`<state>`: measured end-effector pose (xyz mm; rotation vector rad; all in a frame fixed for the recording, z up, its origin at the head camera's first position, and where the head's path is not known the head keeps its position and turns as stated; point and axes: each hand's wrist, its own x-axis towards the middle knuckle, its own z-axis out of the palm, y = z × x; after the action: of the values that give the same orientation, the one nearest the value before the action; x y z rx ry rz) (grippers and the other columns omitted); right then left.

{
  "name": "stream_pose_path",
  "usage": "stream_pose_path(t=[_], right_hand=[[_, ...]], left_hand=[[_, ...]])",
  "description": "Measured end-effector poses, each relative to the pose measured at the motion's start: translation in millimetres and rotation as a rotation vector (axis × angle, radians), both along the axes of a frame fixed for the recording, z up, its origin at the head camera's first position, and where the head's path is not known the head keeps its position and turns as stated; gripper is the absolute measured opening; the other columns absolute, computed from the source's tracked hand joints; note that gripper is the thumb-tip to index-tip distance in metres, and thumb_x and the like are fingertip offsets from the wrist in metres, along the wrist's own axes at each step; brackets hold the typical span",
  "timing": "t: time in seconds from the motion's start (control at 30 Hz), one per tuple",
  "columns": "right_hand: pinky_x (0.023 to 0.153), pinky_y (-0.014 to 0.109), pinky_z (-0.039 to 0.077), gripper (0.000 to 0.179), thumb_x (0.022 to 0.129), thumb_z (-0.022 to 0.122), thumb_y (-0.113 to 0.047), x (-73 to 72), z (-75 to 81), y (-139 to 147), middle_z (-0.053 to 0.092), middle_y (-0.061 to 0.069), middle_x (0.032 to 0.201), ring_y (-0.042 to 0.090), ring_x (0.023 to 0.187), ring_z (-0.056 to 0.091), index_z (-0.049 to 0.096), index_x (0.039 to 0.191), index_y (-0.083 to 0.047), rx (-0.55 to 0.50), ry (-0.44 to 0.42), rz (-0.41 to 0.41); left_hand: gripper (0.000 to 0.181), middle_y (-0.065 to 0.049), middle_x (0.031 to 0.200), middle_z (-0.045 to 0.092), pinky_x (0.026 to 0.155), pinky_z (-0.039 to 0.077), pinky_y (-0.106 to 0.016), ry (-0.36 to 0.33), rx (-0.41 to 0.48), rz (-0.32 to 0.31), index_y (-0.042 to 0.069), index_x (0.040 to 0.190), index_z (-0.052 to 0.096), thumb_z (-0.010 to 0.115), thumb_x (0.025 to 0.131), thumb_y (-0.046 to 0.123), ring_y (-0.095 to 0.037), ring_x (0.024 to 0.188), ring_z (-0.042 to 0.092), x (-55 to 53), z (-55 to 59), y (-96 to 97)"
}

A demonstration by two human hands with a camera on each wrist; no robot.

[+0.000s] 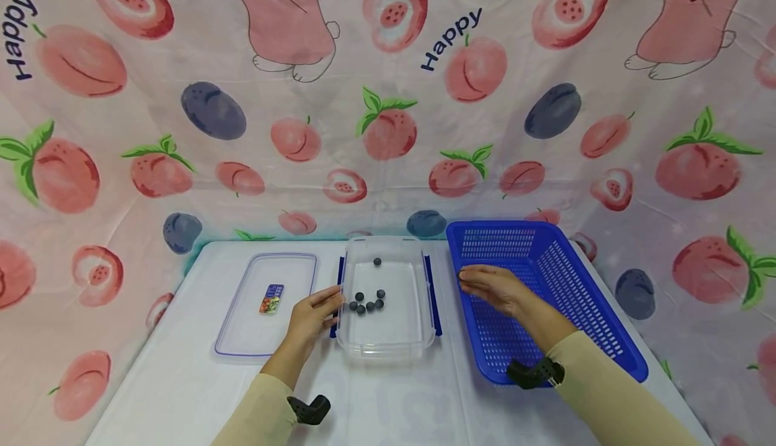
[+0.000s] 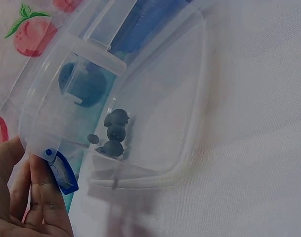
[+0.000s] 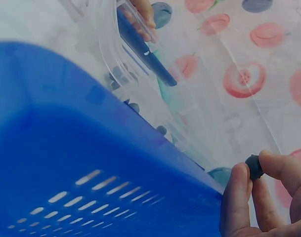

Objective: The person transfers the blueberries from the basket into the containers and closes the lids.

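A clear plastic box [image 1: 400, 331] with blue side clips [image 1: 434, 304] stands mid-table, holding several blueberries [image 1: 370, 306]. Most of them cluster toward its left side, and one sits by the far end. My left hand [image 1: 309, 318] grips the box's left rim between thumb and fingers, beside a blue clip [image 2: 65, 173]. Over the left rim of the blue basket [image 1: 503, 226] is my right hand [image 1: 497, 288]. Its thumb and fingertips pinch a single blueberry [image 3: 255, 167], which shows in the right wrist view and is hidden in the head view.
Left of the box, a clear lid [image 1: 242, 328] with a blue-edged seal lies flat, bearing a small colourful label [image 1: 271, 299]. The slotted basket takes up the table's right side. Behind the white table [image 1: 400, 399] hangs a fruit-printed cloth [image 1: 339, 109].
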<state>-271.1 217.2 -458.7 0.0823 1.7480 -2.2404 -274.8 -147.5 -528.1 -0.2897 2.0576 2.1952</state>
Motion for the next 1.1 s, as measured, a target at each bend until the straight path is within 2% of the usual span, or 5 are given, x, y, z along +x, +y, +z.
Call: stream_pose_path(t=[0.37,0.77,0.97,1.1], right_hand=[[0.082,0.024,0.058,0.019,0.095,0.057,0.006,0.0,3.9,-13.4,0.07,0.001,0.09,0.011,0.085,0.07,0.07,0.094,-0.008,0.055,-0.001,0.017],[0.081,0.025,0.058,0.015,0.095,0.056,0.008,-2.7,5.6,-26.2,0.071,0.005,0.09,0.014,0.083,0.071,0.066,0.105,0.003,0.026,-0.014,0.045],[0.08,0.025,0.058,0.025,0.095,0.058,0.006,-5.7,5.3,-34.0,0.072,0.006,0.091,0.014,0.085,0.071,0.059,0.119,0.013,0.057,-0.032,0.052],[0.081,0.025,0.058,0.036,0.094,0.059,0.005,-9.2,3.5,-39.3,0.071,0.006,0.092,0.015,0.087,0.071,0.051,0.127,0.018,0.091,-0.031,0.089]], left_hand=[[0.042,-0.001,0.106,0.073,0.068,0.056,-0.019,-0.003,0.002,0.001,0.004,0.128,0.065,0.074,0.089,0.016,-0.007,0.088,0.064,0.3,0.3,-0.3],[0.042,-0.005,0.111,0.072,0.068,0.056,-0.018,-0.003,0.007,0.0,0.004,0.128,0.064,0.074,0.089,0.015,-0.006,0.088,0.064,-0.1,1.4,0.3],[0.042,0.0,0.107,0.072,0.068,0.056,-0.018,-0.014,0.004,0.005,0.004,0.128,0.064,0.074,0.089,0.015,-0.006,0.088,0.064,0.5,3.0,0.6],[0.043,0.001,0.106,0.073,0.068,0.056,-0.018,-0.019,0.007,0.003,0.005,0.129,0.064,0.074,0.089,0.016,-0.006,0.089,0.064,0.6,4.3,0.8]])
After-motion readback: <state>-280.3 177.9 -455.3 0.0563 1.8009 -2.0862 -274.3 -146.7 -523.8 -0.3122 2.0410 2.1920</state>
